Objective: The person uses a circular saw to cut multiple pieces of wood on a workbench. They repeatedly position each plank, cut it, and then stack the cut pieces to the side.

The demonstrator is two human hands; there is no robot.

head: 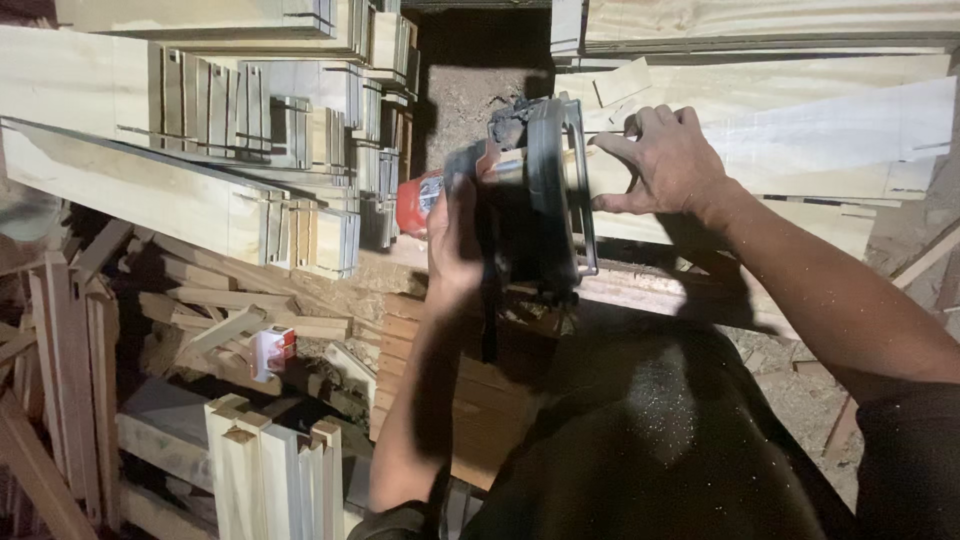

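Circular saw [525, 195], red and grey body, sits at frame centre over pale plank [800, 140], metal base plate facing right. Left hand [452, 245] wrapped around saw's handle, fingers closed tight on it. Right hand [668, 160] lies flat on plank just beside base plate, fingers spread, gripping nothing. Plank runs off to right across workbench edge [660, 292]. Stacks of notched boards [250, 120] fill upper left. Loose offcuts [200, 310] below them. Upright slotted posts [270, 460] at bottom left. Sawdust on dark trousers [650, 410].
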